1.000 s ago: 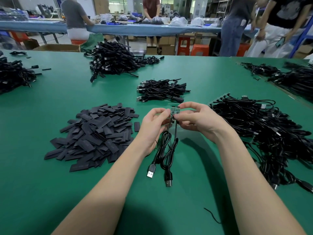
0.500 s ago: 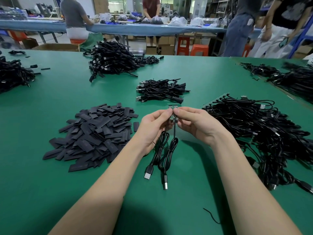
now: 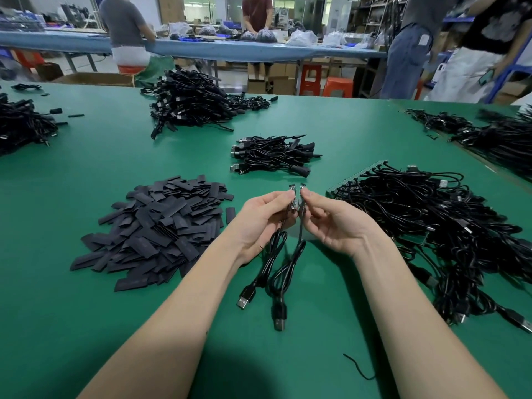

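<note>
Above the green table [image 3: 86,326], my left hand [image 3: 262,220] pinches a small circuit board [image 3: 292,197] with a black USB cable [image 3: 269,263] hanging from it. My right hand [image 3: 334,223] pinches a second small board [image 3: 302,194] right beside the first, with its own black USB cable [image 3: 288,272] hanging down. The two boards stand upright, a narrow gap between them. Both USB plugs [image 3: 247,298] lie on the table in front of me.
A heap of flat black sleeve pieces [image 3: 152,226] lies to the left. A tangle of black cables on board strips [image 3: 437,226] fills the right. A small cable bundle [image 3: 273,155] and larger heaps [image 3: 190,105] lie further back. People work at a far blue table [image 3: 259,51].
The two boards, held together as one piece a second ago, are now split apart, one in each hand. Both hands have turned slightly outward and the cables have swung apart.
</note>
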A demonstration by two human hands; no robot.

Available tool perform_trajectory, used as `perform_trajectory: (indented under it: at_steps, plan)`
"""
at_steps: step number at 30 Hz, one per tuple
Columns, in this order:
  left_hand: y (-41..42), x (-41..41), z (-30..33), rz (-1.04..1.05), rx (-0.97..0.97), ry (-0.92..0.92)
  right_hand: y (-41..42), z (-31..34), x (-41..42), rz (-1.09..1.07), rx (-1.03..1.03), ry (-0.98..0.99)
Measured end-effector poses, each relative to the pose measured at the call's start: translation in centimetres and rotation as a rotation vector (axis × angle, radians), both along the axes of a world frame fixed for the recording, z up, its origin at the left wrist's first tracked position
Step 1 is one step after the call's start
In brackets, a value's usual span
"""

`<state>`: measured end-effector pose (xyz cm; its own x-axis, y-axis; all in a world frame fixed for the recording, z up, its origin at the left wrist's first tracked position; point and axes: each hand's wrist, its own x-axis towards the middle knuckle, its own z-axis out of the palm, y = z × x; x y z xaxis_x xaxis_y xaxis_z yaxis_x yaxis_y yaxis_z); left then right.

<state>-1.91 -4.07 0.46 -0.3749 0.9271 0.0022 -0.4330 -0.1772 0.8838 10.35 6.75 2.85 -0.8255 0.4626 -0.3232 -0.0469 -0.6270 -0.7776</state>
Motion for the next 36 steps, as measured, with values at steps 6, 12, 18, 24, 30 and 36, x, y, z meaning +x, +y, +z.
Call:
perform_trajectory:
  at_steps: [6, 12, 18, 24, 30, 36]
  plan:
    - [0.8, 0.2, -0.5, 0.129, -0.021, 0.01, 0.4, 0.5, 0.1, -0.038, 0.117, -0.053]
    - [1.2, 0.7, -1.0, 0.249, -0.134, 0.36, 1.2, 1.2, 1.0, -0.124, 0.355, -0.168]
    - [0.8, 1.1, -0.8, 0.32, -0.029, 0.422, 1.1, 1.5, 0.8, -0.172, 0.396, -0.135]
    - [0.7, 1.0, -0.9, 0.263, -0.038, 0.378, 0.5, 1.6, -0.1, -0.14, 0.503, -0.157]
    - [0.8, 1.1, -0.8, 0.258, -0.119, 0.373, -0.8, 3.6, -1.9, -0.325, 1.188, -0.466]
    - [0.3, 1.1, -0.5, 0.271, -0.259, 0.586, -5.4, 5.5, -7.1, 0.07, 1.768, -0.592]
